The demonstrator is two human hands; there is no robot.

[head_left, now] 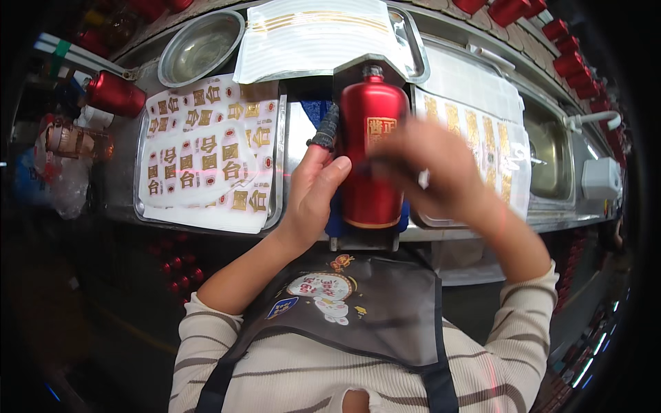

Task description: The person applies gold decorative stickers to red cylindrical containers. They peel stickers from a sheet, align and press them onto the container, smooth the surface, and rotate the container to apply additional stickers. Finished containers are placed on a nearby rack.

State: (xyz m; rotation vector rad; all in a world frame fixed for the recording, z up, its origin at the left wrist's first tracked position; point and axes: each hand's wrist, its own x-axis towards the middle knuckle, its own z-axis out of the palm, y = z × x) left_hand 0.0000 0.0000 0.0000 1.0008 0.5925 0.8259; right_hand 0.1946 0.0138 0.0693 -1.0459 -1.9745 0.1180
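A glossy red bottle [370,199] with a gold label lies in a dark holder [343,71], neck pointing away from me. My left hand [315,180] holds its left side, the thumb at the bottle's edge and a finger in a dark grey sleeve stretched along it; the remaining fingers are mostly hidden. Over the label and the bottle's right side is my right hand [435,165], smeared by motion. Something dark shows at its fingertips, too blurred to name. Whether those fingers are closed is not visible.
Left, a metal tray [277,199] bears sheets of gold-character stickers [200,165]; more sticker sheets [475,131] lie right. Behind are a metal bowl [202,47] and a gold-striped sheet [317,34]. A sink [551,155] with a white tap [593,120] stands far right. Another red bottle [116,93] is left.
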